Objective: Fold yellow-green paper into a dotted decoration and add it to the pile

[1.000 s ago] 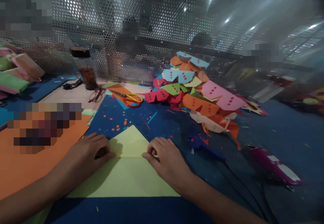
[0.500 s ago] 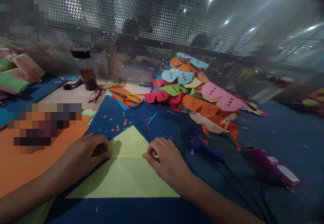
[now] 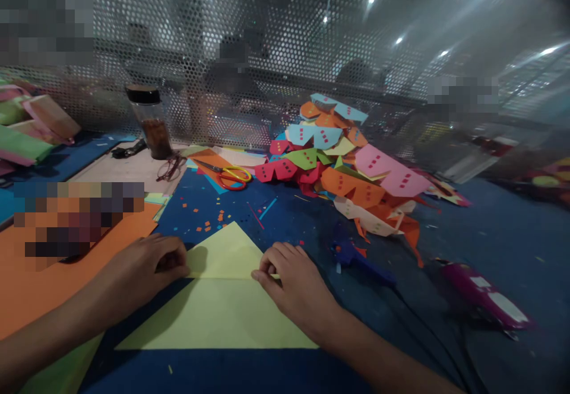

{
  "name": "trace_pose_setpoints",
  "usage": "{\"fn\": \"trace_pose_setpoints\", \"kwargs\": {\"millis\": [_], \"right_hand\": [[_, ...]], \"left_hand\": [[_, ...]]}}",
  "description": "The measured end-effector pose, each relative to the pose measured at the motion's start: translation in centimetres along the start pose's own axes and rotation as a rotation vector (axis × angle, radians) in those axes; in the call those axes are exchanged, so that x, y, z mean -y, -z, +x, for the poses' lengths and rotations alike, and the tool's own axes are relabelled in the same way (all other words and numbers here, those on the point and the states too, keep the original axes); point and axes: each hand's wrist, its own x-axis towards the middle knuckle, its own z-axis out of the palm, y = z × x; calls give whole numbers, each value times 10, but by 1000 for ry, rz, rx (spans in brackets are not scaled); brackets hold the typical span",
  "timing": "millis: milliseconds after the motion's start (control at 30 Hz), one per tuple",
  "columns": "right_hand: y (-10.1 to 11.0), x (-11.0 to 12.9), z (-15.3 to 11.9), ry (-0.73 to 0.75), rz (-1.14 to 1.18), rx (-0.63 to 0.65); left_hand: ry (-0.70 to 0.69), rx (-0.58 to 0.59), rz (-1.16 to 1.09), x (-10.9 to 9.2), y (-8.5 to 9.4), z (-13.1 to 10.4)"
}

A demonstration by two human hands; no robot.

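Observation:
A pale yellow-green paper triangle (image 3: 222, 314) lies on the blue table, its tip pointing away and a crease running across it between my hands. My left hand (image 3: 162, 263) is at the paper's left slanted edge, thumb and fingers pinched together at the end of the crease. At the right end of the crease, my right hand (image 3: 282, 272) pinches the paper's edge, with its other fingers curled. Small paper scraps (image 3: 207, 226) are scattered just beyond the triangle.
Orange-handled scissors (image 3: 234, 177) lie beyond the paper, near a lidded jar (image 3: 155, 130). Colourful folded papers (image 3: 347, 168) are piled behind. At right are a blue glue gun (image 3: 363, 263) with a cord and a purple device (image 3: 485, 296). Orange sheets (image 3: 31, 299) lie left.
My left hand has shifted slightly left along the crease. My right hand and the paper have hardly moved.

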Motion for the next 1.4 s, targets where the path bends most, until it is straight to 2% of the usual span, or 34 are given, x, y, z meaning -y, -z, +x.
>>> {"fn": "trace_pose_setpoints", "kwargs": {"millis": [267,400,567,767,1000,1167,1233,1400], "right_hand": [[0,0,2,-19,10,24],[1,1,1,-26,9,31],[3,2,1,-33,8,55],[3,2,2,-45,10,62],[3,2,1,-40,14,57],[3,1,0,-41,10,56],[3,1,1,-40,7,57],[2,1,2,-46,2,65]], "left_hand": [[2,7,37,11,9,0],[14,60,37,18,13,1],[123,166,41,15,21,5],[162,193,8,14,27,6],[63,165,-34,15,22,3],[-101,107,-65,15,13,-1],[-187,77,-52,10,11,-2],[-257,51,41,-7,12,-6]]}}
